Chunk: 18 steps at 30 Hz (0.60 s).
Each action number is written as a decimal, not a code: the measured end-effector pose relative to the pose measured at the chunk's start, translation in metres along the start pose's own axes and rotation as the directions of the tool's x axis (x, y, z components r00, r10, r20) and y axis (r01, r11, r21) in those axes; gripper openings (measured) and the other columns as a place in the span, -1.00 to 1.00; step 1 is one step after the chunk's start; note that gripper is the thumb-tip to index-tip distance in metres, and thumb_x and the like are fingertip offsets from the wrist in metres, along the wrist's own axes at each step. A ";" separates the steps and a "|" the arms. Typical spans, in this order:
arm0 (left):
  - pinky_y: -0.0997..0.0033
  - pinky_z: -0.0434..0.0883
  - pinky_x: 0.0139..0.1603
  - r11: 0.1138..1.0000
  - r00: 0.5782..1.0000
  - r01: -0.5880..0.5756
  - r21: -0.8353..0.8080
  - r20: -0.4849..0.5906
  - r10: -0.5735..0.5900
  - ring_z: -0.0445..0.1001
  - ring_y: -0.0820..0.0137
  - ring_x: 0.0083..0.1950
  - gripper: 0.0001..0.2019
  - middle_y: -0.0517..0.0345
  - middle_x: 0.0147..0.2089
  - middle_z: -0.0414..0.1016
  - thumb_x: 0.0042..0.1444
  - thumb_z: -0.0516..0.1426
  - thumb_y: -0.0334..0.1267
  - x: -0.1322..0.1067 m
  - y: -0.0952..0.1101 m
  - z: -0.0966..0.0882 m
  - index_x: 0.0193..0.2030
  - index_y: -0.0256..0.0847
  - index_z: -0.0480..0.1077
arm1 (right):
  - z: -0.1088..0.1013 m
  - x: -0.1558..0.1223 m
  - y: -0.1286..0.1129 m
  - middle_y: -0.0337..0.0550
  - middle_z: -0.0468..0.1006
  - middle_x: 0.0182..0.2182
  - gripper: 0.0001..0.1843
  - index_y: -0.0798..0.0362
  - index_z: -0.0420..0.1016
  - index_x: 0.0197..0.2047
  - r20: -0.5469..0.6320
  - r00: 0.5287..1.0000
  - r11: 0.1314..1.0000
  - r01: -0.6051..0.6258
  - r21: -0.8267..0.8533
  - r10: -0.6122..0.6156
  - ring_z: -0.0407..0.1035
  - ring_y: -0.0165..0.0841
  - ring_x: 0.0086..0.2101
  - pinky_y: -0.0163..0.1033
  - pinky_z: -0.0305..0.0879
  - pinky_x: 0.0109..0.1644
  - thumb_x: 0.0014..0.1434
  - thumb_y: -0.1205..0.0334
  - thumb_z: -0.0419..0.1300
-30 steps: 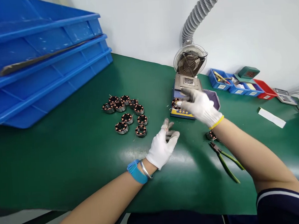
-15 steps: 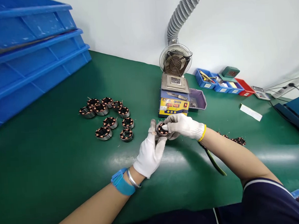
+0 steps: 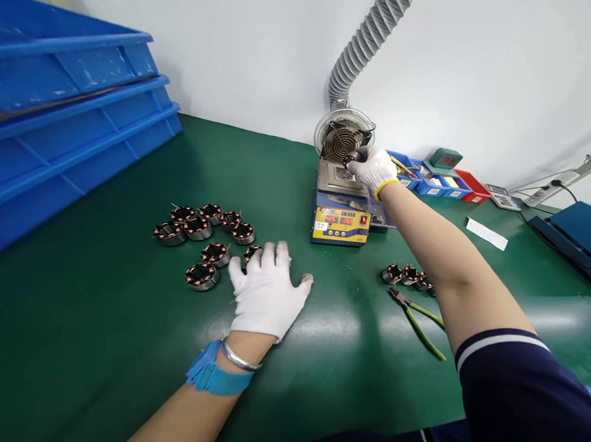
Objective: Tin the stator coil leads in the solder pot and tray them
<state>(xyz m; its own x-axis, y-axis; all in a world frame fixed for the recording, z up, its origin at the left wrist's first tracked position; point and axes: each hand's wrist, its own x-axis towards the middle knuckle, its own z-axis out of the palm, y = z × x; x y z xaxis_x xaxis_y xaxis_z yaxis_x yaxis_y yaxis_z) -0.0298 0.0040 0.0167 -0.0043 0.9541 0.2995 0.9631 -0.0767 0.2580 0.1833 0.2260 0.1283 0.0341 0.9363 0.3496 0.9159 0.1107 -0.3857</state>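
My right hand [image 3: 375,168], in a white glove, grips a small copper-wound motor stator [image 3: 350,159] above the metal top of a solder pot [image 3: 340,223] with red digits on its yellow front. My left hand [image 3: 268,290], also gloved, is open with its fingers spread, low over the green table. It partly covers a stator [image 3: 252,251] near its fingertips; whether it touches that one I cannot tell. Several more stators [image 3: 197,228] lie grouped to the left of it.
Green-handled cutting pliers [image 3: 416,320] lie beside a row of stators [image 3: 393,273] on the right. Behind the pot stands a fan [image 3: 341,143] with a grey duct [image 3: 374,33]. Blue crates [image 3: 69,121] are stacked at left. Small bins [image 3: 432,184] line the wall.
My hands have parted. The right one has carried the stator up and forward over the solder pot; the left one has let go and moved left to the stators there.
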 end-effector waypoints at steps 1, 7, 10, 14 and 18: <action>-0.23 -0.11 0.32 1.000 1.000 -0.021 -0.018 0.006 0.021 0.27 -0.04 0.21 -0.34 -0.22 0.27 0.30 0.10 0.04 0.00 -0.001 0.001 -0.001 0.28 -0.35 0.20 | 0.003 0.000 0.000 -0.04 0.57 -0.13 -0.58 0.08 0.50 -0.05 -0.002 1.000 1.000 0.003 -0.020 -0.003 0.44 -0.17 -0.13 -0.07 0.34 0.03 0.02 0.10 0.20; -0.03 0.10 0.30 0.959 0.970 -0.228 -0.169 0.049 0.239 0.31 0.01 0.20 -0.37 -0.20 0.28 0.30 0.11 0.08 -0.03 -0.011 0.010 0.002 0.26 -0.37 0.22 | 0.010 -0.004 -0.004 -0.11 0.57 -0.14 -0.65 -0.02 0.51 -0.12 0.045 0.999 0.991 -0.008 -0.130 0.014 0.43 -0.14 -0.13 -0.05 0.35 0.00 0.03 0.06 0.18; 0.04 0.17 0.27 0.928 0.946 -0.303 -0.218 0.046 0.320 0.30 0.04 0.21 -0.39 -0.16 0.30 0.27 0.13 0.08 -0.05 -0.014 0.013 0.003 0.26 -0.36 0.22 | 0.011 -0.004 -0.008 -0.13 0.57 -0.16 -0.68 -0.03 0.51 -0.15 0.071 0.997 0.989 0.009 -0.147 0.002 0.43 -0.16 -0.14 -0.07 0.36 -0.02 0.03 0.07 0.18; -0.01 0.19 0.24 0.943 0.960 -0.264 -0.201 0.034 0.276 0.31 0.00 0.19 -0.47 -0.19 0.29 0.28 0.11 0.10 -0.07 -0.013 0.014 0.001 0.16 -0.34 0.32 | 0.011 -0.003 -0.010 -0.15 0.58 -0.17 -0.70 -0.05 0.52 -0.17 0.077 0.997 0.989 0.010 -0.145 0.002 0.44 -0.15 -0.15 -0.06 0.36 -0.03 0.02 0.08 0.18; -0.05 0.19 0.22 0.972 0.980 -0.187 -0.145 0.039 0.194 0.30 -0.05 0.19 -0.55 -0.25 0.28 0.26 0.08 0.12 -0.06 -0.010 0.012 -0.001 0.03 -0.32 0.40 | 0.007 -0.001 -0.012 -0.11 0.57 -0.15 -0.67 -0.03 0.52 -0.13 0.045 0.999 0.991 0.005 -0.134 0.001 0.44 -0.13 -0.13 -0.03 0.36 -0.02 0.02 0.10 0.17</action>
<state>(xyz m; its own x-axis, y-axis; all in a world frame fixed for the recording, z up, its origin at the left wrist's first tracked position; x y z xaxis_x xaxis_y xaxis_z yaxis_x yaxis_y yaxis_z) -0.0187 -0.0062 0.0176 0.1932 0.9316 0.3077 0.8978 -0.2944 0.3276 0.1692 0.2258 0.1267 0.0172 0.9503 0.3107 0.9613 0.0697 -0.2664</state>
